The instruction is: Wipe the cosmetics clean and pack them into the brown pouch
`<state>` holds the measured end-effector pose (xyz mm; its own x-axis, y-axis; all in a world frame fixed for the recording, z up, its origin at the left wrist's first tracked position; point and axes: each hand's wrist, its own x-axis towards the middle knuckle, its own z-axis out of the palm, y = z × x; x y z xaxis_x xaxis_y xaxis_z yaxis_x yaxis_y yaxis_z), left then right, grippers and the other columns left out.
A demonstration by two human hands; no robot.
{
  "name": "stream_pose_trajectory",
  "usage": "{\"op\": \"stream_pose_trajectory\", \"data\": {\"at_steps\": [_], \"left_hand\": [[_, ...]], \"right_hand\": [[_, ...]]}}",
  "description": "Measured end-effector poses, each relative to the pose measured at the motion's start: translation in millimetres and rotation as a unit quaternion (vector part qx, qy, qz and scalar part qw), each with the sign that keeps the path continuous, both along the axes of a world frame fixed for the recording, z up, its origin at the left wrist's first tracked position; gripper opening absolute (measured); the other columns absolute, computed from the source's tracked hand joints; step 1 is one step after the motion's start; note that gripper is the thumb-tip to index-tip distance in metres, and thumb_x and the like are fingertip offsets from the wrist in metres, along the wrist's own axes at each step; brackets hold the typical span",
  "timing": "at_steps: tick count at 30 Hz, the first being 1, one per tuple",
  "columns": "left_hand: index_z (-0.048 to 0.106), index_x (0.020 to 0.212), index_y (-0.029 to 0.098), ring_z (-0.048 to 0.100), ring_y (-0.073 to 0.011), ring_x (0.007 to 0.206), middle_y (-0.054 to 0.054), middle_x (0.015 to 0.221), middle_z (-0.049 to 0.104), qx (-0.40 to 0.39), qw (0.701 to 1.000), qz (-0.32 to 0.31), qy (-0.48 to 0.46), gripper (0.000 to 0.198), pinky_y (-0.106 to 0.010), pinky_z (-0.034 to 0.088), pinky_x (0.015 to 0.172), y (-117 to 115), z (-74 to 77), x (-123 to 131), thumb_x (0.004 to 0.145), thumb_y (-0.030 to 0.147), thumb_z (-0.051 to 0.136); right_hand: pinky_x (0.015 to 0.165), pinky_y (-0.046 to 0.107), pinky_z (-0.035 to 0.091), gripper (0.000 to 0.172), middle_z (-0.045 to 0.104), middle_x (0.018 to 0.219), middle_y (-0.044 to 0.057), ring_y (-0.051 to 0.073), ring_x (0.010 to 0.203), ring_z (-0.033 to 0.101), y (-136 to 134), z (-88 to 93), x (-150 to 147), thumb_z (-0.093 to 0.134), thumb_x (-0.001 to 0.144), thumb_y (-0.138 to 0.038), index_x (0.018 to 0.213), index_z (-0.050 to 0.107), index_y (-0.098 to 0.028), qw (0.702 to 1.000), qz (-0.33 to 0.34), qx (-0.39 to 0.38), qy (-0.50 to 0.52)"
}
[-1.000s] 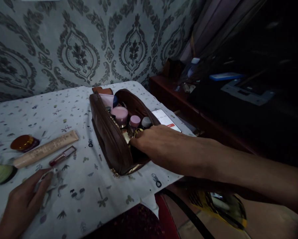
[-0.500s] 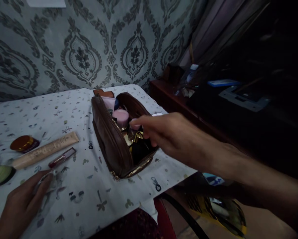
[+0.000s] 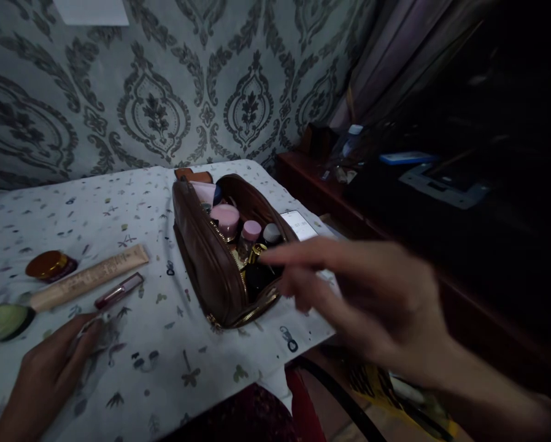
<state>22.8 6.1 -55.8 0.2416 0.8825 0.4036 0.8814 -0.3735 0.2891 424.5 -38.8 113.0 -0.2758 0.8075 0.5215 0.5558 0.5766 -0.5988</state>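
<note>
A brown leather cosmetics bag [image 3: 206, 264] lies unzipped on the bed-like surface, its mouth facing up. Inside are a pink-lidded jar [image 3: 224, 220], a small bottle with a pink cap [image 3: 251, 231] and a grey-capped bottle [image 3: 272, 233]. My right hand [image 3: 377, 288] is just right of the bag, index finger stretched out, blurred, with nothing visible in it. My left hand [image 3: 50, 368] rests at the lower left, fingers pinched on something pale and see-through that I cannot make out. Near it lie a lip gloss tube [image 3: 119, 290] and a beige squeeze tube [image 3: 91, 277].
An amber-lidded jar [image 3: 51, 265] and a green-topped round container [image 3: 3, 320] sit at the left. A phone with a lit screen [image 3: 298, 225] lies behind the bag. Right of the patterned sheet [image 3: 165, 380] are a dark red wooden ledge [image 3: 303, 169] and a plastic bottle [image 3: 351, 140].
My right hand has drawn back from over the bag, toward me and to the right, uncovering the pink-capped and grey-capped bottles. My left hand has barely moved.
</note>
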Motion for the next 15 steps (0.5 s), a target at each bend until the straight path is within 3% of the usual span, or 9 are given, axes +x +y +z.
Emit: {"op": "stream_pose_trajectory", "data": {"at_steps": [2,4,6,8,11,15], "left_hand": [[0.068,0.094,0.026,0.074,-0.018,0.068,0.003,0.084,0.078,0.0,1.0,-0.001,-0.015,0.046,-0.023,0.055,0.06,-0.9,6.0,4.5,0.093,0.064,0.041],[0.068,0.094,0.026,0.074,-0.0188,0.068,0.003,0.082,0.078,-0.016,0.999,0.005,-0.034,0.05,-0.023,0.054,0.058,-1.5,11.0,8.5,0.091,0.068,0.041],[0.068,0.097,0.026,0.073,-0.0195,0.069,0.002,0.08,0.078,-0.05,0.997,0.018,-0.062,0.051,-0.023,0.053,0.058,-1.8,14.0,11.7,0.09,0.069,0.042],[0.068,0.098,0.024,0.072,-0.0201,0.069,0.001,0.08,0.077,-0.077,0.992,0.03,-0.096,0.051,-0.024,0.053,0.06,-2.2,16.0,14.7,0.088,0.069,0.045],[0.068,0.095,0.021,0.071,-0.0207,0.074,-0.002,0.085,0.077,-0.096,0.985,0.035,-0.141,0.048,-0.026,0.053,0.066,-4.4,21.9,19.3,0.088,0.064,0.047],[0.066,0.093,0.018,0.065,-0.0183,0.07,-0.001,0.077,0.071,-0.126,0.977,0.022,-0.173,0.039,-0.026,0.05,0.067,-7.3,38.0,18.3,0.093,0.051,0.043]], "right_hand": [[0.06,0.022,0.048,0.028,0.071,0.081,0.0,0.01,0.069,0.064,-4.5,-14.2,-12.9,0.049,0.093,-0.005,0.114,0.066,-0.014,0.99,0.12,-0.019,-0.071],[0.061,0.025,0.049,0.025,0.071,0.09,0.004,0.013,0.074,0.064,-5.8,-32.6,-30.3,0.052,0.09,-0.006,0.107,0.068,-0.014,0.955,0.236,-0.032,-0.174],[0.062,0.026,0.048,0.021,0.07,0.104,0.006,0.015,0.084,0.065,-4.0,-51.8,-50.1,0.058,0.085,-0.005,0.1,0.069,-0.014,0.931,0.287,-0.047,-0.221],[0.067,0.027,0.049,0.013,0.068,0.114,0.007,0.019,0.096,0.065,-0.2,-67.8,-69.6,0.06,0.085,-0.007,0.091,0.068,-0.015,0.926,0.285,-0.061,-0.241],[0.076,0.029,0.048,0.011,0.066,0.114,0.008,0.019,0.097,0.064,7.3,-82.5,-96.3,0.056,0.087,-0.01,0.083,0.064,-0.017,0.931,0.301,-0.092,-0.185],[0.081,0.03,0.046,0.022,0.061,0.093,0.005,0.016,0.085,0.059,22.5,-94.5,-131.4,0.04,0.09,-0.013,0.071,0.051,-0.019,0.913,0.37,-0.173,-0.001]]}}
